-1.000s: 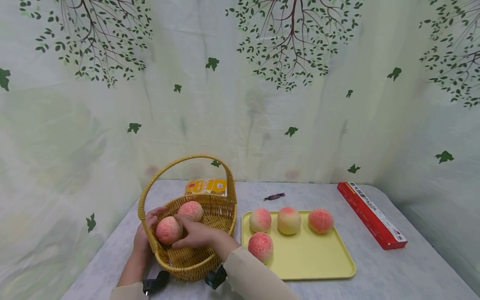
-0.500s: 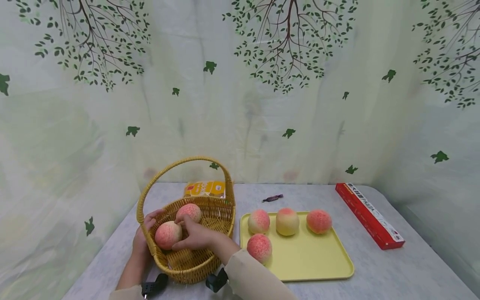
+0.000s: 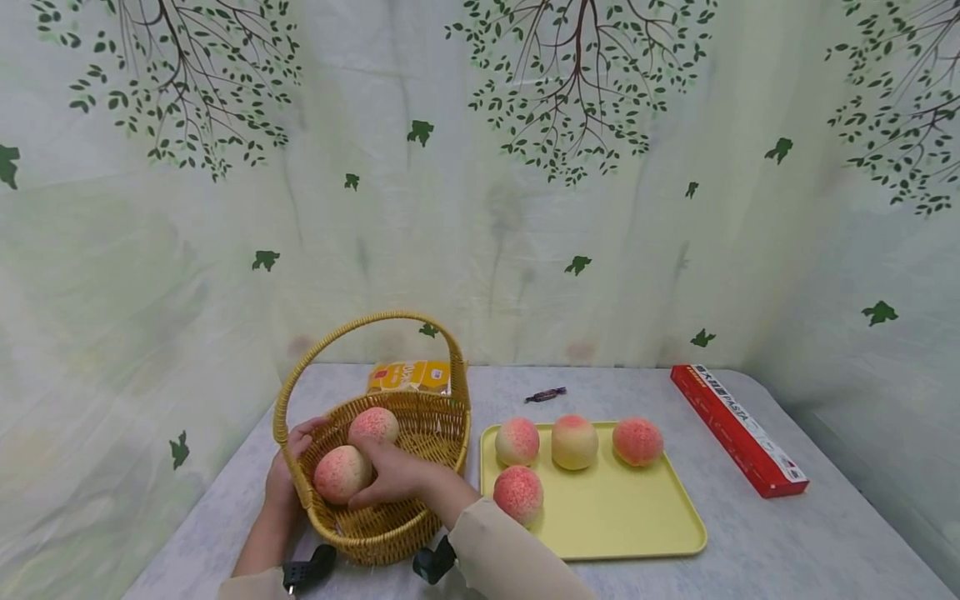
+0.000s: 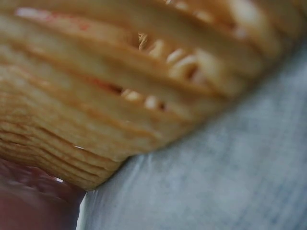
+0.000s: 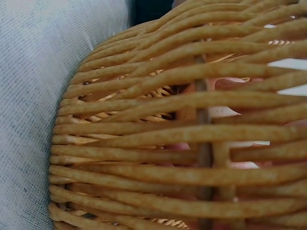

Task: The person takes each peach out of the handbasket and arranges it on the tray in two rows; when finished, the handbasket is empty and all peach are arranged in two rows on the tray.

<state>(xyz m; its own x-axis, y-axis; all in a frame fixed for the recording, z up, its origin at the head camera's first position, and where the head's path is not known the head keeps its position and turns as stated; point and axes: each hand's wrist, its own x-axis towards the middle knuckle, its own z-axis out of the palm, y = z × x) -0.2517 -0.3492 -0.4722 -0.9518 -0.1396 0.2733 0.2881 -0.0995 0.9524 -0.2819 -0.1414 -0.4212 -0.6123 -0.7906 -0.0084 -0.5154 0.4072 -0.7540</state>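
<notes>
Inside the wicker basket (image 3: 405, 546), toward its left side, lie two pink-and-cream peaches. My right hand (image 3: 393, 475) reaches over the near right rim and grips the nearer peach (image 3: 342, 475), thumb on its near right side. Its fingers are partly hidden between this peach and the farther peach (image 3: 373, 425). My left hand (image 3: 287, 467) holds the basket from outside at the left, fingers at the rim beside the handle's foot. In the left wrist view, the basket weave (image 4: 72, 105) fills much of the picture; the right wrist view shows more weave (image 5: 168, 139) close up.
Right of the basket, a yellow tray (image 3: 615, 525) carries several peaches (image 3: 575, 442). A red pasta box (image 3: 738, 433) lies at the far right. Behind the basket is an orange package (image 3: 411, 377), and a small dark wrapped candy (image 3: 546, 395) lies behind the tray.
The nearer peach has shifted slightly right and toward me within the basket, with my right hand's fingers now farther behind it. My left hand and the basket have stayed in place.
</notes>
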